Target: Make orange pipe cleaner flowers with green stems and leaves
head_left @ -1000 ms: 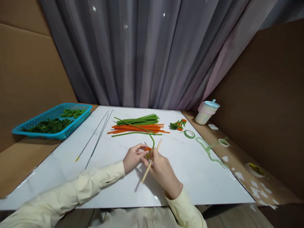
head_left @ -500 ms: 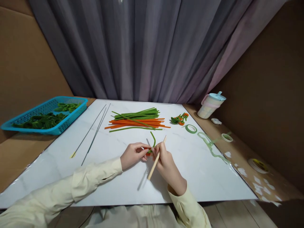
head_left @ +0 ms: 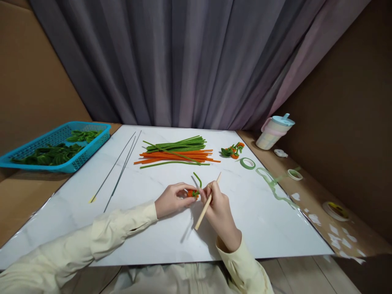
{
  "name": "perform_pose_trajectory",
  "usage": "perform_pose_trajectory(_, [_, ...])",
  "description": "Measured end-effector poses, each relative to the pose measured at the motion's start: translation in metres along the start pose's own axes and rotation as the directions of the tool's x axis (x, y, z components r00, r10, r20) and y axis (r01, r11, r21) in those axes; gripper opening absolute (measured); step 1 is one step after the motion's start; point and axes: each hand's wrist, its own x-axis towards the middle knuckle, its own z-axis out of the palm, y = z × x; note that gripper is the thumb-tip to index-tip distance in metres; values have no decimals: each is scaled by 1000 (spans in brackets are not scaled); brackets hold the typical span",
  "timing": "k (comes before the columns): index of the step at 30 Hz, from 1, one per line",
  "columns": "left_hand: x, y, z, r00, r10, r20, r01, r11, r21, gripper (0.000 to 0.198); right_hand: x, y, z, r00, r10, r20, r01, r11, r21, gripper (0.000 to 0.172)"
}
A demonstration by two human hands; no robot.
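Between the thumb and fingers of my left hand (head_left: 172, 199) is a small orange pipe-cleaner piece (head_left: 192, 193) with a green top. A bent green stem (head_left: 197, 179) rises from it, away from me. My right hand (head_left: 219, 210) grips a thin wooden stick (head_left: 202, 213) that slants across the palm. Its thumb and index fingertips are at the green top of the orange piece; whether they pinch the stem I cannot tell. Beyond my hands lie green pipe cleaners (head_left: 180, 144) and orange pipe cleaners (head_left: 171, 156) in a pile.
Finished-looking orange and green pieces (head_left: 233, 150) lie at the right, near a roll of green tape (head_left: 247, 163). A blue basket (head_left: 72, 166) of green leaves stands left. Thin wires (head_left: 122, 175) lie beside it. A cup (head_left: 274, 131) and paper scraps (head_left: 315, 219) are at right.
My right hand has shifted slightly right with the wooden stick, apart from my left fingers. More of the orange piece now shows in my left hand.
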Motion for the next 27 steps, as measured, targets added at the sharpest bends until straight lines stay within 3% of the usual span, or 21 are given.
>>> perform_pose_trajectory(5, [0, -2, 1, 998, 48, -34, -44, 994, 100, 20, -1, -2, -2, 997, -45, 56, 44, 999, 14, 19])
perform_pose_trajectory(13, [-2, 2, -2, 989, 147, -3, -141, 955, 261, 18, -1, -4, -1, 992, -42, 117, 30, 995, 99, 18])
perform_pose_trajectory(17, [-1, 1, -1, 994, 114, 0, -113, 986, 125, 19, 1, -7, 1, 997, 11, 81, -24, 985, 171, 22])
perform_pose_trajectory(20, [0, 1, 0, 1000, 21, -20, -22, 1000, -19, 26, 1, -10, -4, 993, 113, 40, -119, 964, 239, 24])
perform_pose_trajectory(23, [-1, 2, 0, 996, -90, -29, 86, 990, -110, 34, 0, -10, -19, 978, 207, 28, -208, 953, 222, 30])
perform_pose_trajectory(25, [-1, 1, 1, 994, -107, -34, 101, 983, -151, 37, -2, -8, -32, 972, 234, 39, -237, 948, 213, 37])
perform_pose_trajectory(27, [-2, 0, 1, 995, -90, -44, 81, 982, -172, 38, -4, -7, -45, 968, 237, 80, -250, 939, 237, 32])
